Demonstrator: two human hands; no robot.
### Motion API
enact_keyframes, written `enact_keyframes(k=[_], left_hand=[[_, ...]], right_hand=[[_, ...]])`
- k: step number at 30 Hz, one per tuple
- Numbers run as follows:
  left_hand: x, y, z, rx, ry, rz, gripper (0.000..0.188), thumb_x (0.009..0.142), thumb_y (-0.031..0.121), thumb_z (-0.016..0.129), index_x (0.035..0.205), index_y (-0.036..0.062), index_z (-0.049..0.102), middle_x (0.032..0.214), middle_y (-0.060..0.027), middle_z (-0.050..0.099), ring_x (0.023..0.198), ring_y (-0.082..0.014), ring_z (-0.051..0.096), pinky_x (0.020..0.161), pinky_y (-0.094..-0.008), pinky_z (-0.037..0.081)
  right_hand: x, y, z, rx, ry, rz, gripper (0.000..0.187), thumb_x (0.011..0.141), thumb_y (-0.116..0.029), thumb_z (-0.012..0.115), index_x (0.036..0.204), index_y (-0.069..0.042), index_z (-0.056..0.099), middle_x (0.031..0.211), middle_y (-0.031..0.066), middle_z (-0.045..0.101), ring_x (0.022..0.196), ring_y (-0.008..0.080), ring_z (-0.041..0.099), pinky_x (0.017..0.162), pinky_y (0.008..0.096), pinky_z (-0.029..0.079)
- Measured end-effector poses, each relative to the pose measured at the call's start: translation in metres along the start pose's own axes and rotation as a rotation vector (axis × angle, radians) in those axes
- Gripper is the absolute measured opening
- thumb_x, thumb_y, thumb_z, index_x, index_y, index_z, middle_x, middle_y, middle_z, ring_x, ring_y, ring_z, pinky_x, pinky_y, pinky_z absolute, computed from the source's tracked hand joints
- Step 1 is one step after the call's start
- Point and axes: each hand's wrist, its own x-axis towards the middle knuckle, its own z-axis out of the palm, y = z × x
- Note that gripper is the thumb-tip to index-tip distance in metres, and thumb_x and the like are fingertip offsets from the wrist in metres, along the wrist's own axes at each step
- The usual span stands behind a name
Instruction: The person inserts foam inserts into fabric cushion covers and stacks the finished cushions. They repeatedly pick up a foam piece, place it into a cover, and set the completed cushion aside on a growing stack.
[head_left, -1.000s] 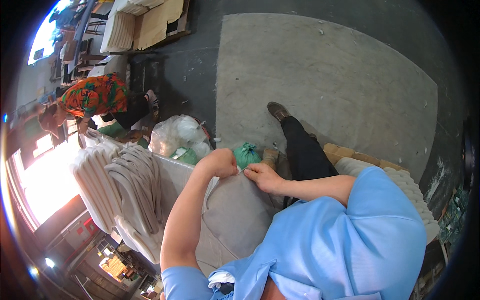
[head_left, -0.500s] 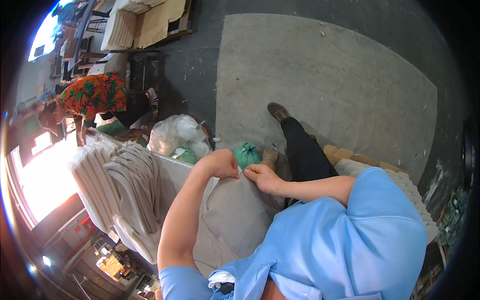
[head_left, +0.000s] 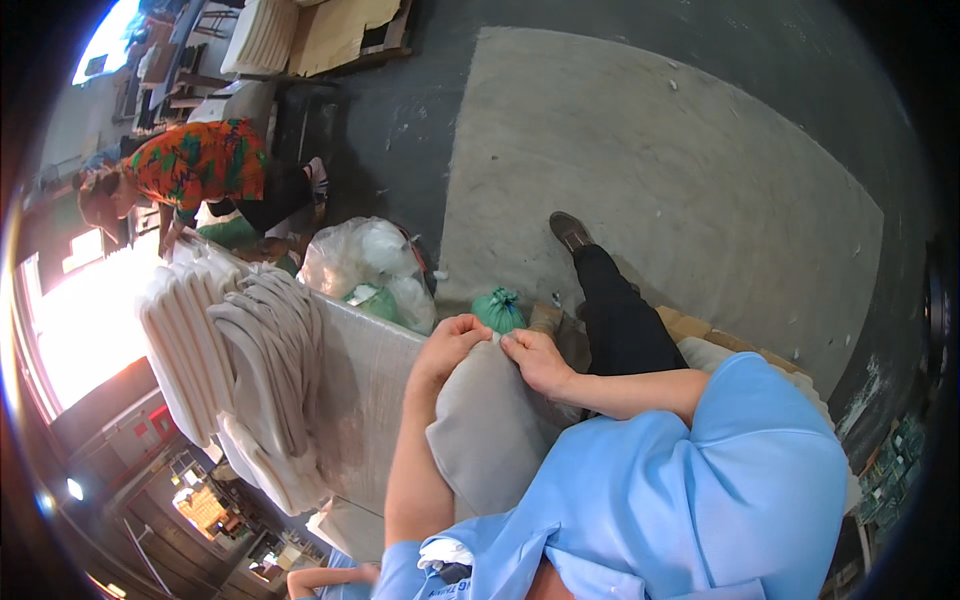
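Observation:
A plump grey fabric cushion rests against my front at the table's edge, one corner pointing away from me. My left hand pinches that corner from the left side. From the right, my right hand grips the same corner, its thumb close to the left fingertips. A small pale bit of the corner shows between the two hands. Most of the cushion's right side is hidden by my right forearm and blue shirt.
Left of me stands a plastic-covered table with stacked white pads and draped grey covers. Beyond it are a clear plastic bag and a tied green bag. A co-worker bends at the far left; another person's arm shows below.
My left hand has turned and come in against the corner, nearer my right hand. The cushion has shifted slightly right and looks narrower. Another person's arm has appeared at the lower edge.

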Motion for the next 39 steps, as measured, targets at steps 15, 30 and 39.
enact_keyframes(k=[15,30,39], left_hand=[[0.032,-0.087,0.02,-0.04,0.488,0.194,0.025,0.099,0.022,0.071,0.085,0.0018,0.068,0.076,-0.0081,0.068,0.069,-0.0184,0.062,0.065,-0.0364,0.049],[0.058,-0.037,0.07,-0.171,0.4,0.184,0.031,0.095,0.022,0.069,0.077,-0.0027,0.062,0.07,-0.0117,0.061,0.065,-0.0232,0.054,0.064,-0.0429,0.047],[0.062,-0.052,0.067,0.022,0.47,0.197,0.023,0.092,0.017,0.065,0.086,-0.005,0.07,0.092,-0.0284,0.069,0.098,-0.0426,0.064,0.087,-0.0503,0.051]], right_hand=[[0.047,0.004,0.014,0.238,0.031,0.346,0.03,0.109,-0.025,0.058,0.089,-0.006,0.069,0.082,-0.0007,0.066,0.072,0.0102,0.055,0.069,0.0287,0.044],[0.041,-0.026,-0.034,0.334,-0.036,0.6,0.041,0.11,-0.052,0.054,0.109,-0.014,0.07,0.093,-0.002,0.068,0.082,0.0095,0.064,0.072,0.0309,0.053],[0.073,0.025,-0.033,0.263,-0.039,0.585,0.038,0.108,-0.047,0.061,0.094,-0.013,0.072,0.084,-0.0005,0.068,0.07,0.011,0.064,0.062,0.0313,0.053]])
